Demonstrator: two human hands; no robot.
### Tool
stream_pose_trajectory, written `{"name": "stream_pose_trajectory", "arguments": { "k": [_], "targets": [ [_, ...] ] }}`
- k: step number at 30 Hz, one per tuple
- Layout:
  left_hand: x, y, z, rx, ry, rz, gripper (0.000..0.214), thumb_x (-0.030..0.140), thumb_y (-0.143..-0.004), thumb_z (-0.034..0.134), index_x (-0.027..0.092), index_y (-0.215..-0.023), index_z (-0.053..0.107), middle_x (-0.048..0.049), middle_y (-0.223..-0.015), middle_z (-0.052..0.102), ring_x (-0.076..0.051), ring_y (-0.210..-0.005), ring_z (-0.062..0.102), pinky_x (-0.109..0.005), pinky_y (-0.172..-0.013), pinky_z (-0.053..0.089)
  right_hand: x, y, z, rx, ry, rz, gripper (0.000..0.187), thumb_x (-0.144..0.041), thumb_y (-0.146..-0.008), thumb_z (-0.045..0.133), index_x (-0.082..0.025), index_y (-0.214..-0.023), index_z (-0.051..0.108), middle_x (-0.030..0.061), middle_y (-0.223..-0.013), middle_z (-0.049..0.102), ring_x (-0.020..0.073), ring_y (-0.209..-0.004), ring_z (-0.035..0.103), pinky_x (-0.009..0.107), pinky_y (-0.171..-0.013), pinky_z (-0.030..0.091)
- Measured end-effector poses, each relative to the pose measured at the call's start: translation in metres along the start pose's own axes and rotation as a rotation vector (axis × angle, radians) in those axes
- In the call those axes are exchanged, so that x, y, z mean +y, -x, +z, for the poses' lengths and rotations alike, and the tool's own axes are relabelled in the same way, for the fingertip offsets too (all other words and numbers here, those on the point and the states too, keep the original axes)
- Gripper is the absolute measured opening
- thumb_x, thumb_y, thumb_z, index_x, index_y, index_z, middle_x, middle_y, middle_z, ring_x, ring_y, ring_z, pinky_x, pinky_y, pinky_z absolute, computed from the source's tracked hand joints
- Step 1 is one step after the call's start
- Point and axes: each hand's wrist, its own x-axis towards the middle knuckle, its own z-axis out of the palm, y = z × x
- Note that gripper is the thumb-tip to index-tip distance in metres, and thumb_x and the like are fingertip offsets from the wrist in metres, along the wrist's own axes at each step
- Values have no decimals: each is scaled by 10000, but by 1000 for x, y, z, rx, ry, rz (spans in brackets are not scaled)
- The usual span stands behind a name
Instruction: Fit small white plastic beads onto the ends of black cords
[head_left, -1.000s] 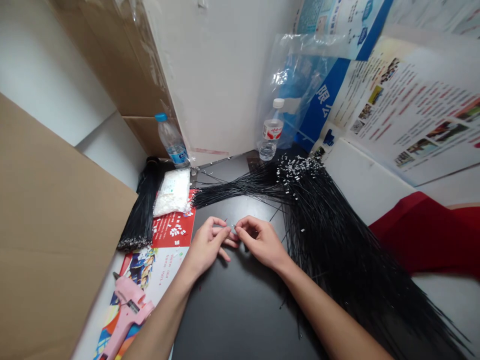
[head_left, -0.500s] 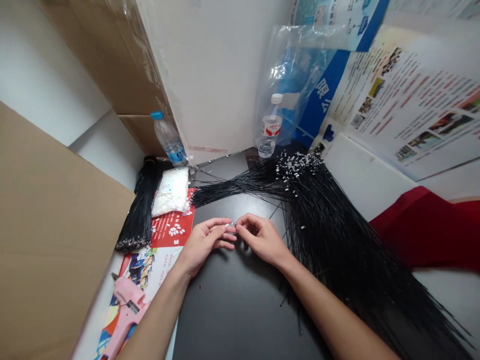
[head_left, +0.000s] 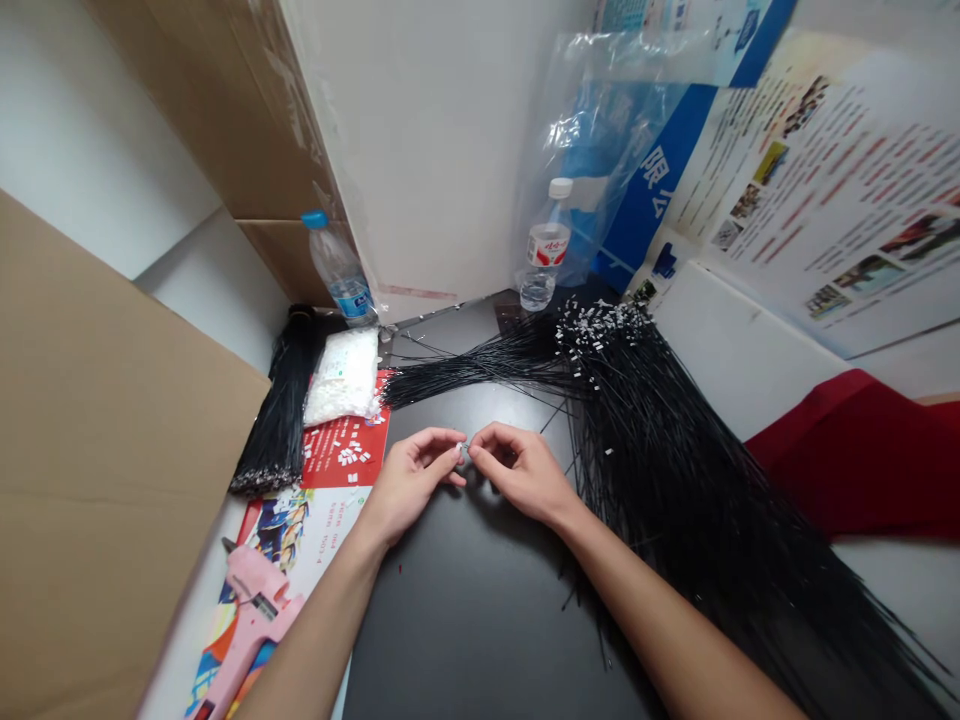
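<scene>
Left hand [head_left: 411, 482] and right hand [head_left: 525, 475] both pinch one small white piece [head_left: 460, 449] between fingertips. It sits over mid bench [head_left: 465, 620], just left of black wire pile [head_left: 675, 480].

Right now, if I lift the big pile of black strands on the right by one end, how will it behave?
Probably floppy: the black strands are thin, long and lie fanned over the table. Likely to splay and tangle; loose ones already stray beside the pile.
</scene>
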Motion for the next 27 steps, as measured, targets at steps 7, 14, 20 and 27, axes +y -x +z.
{"name": "stream_pose_trajectory", "arguments": {
  "k": [7, 14, 20, 27],
  "targets": [
    [0, -1, -1, 24, 18, -10, 388, 374, -662, 854, 130, -933, 721, -47, -853, 751, -139, -651, 697, -266, -665, 548, 0, 0, -1, -29, 10, 22, 197, -322, -845, 603, -148, -805, 686, -21, -612, 589, 74, -528, 449, 194, -512, 335],
    [5, 0, 1, -10, 71, -21, 395, 375, -624, 879, 128, -897, 736, -42, -830, 755, -128, -640, 684, -271, -665, 569, 4, -2, -1, -53, 7, 23, 216, -335, -845, 593, -150, -790, 691, 0, -656, 621, 91, -574, 487, 206, -563, 366],
    [4, 1, 0, -16, 84, -21, 374, 357, -619, 884, 130, -882, 743, -42, -813, 753, -120, -650, 671, -265, -669, 568, 5, -1, -1, -61, 3, 36, 238, -352, -842, 592, -144, -797, 699, 3, -650, 619, 92, -573, 486, 209, -564, 367],
    [3, 1, 0, -37, 43, -3, 341, 359, -638, 871, 136, -867, 752, -45, -817, 761, -122, -665, 667, -263, -686, 560, 1, -3, -3, -100, -22, 84, 253, -354, -818, 589, -133, -760, 697, 1, -639, 607, 81, -553, 441, 210, -546, 343]
  ]
}}
